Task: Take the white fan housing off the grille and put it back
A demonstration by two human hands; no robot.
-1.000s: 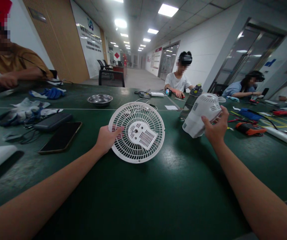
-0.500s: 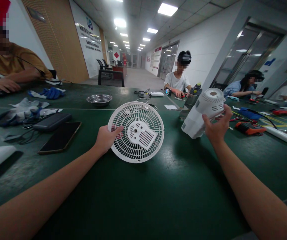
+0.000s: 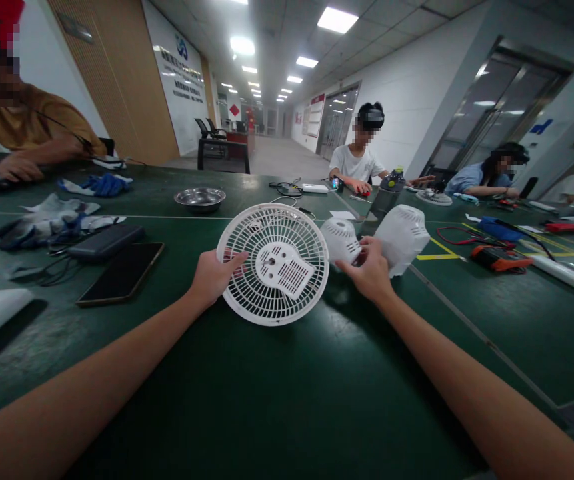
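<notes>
My left hand is closed on the left rim of a round white fan grille, thumb on its front and fingers behind. The grille stands tilted, its slotted central plate facing me. Closed round a small white vented motor cover is my right hand, just right of the grille. The cover's left edge comes up close to the grille rim; I cannot tell if they touch. A larger white plastic housing with slots near its top stands on the table behind my right hand.
A dark bottle stands behind the housing. A steel bowl is further back. On the left lie a phone, a dark case and gloves. An orange-black meter lies right. Other people sit around the table.
My right hand has moved left, carrying the vented cover away from the larger housing, which stays behind. My left hand and the grille hold their place.
</notes>
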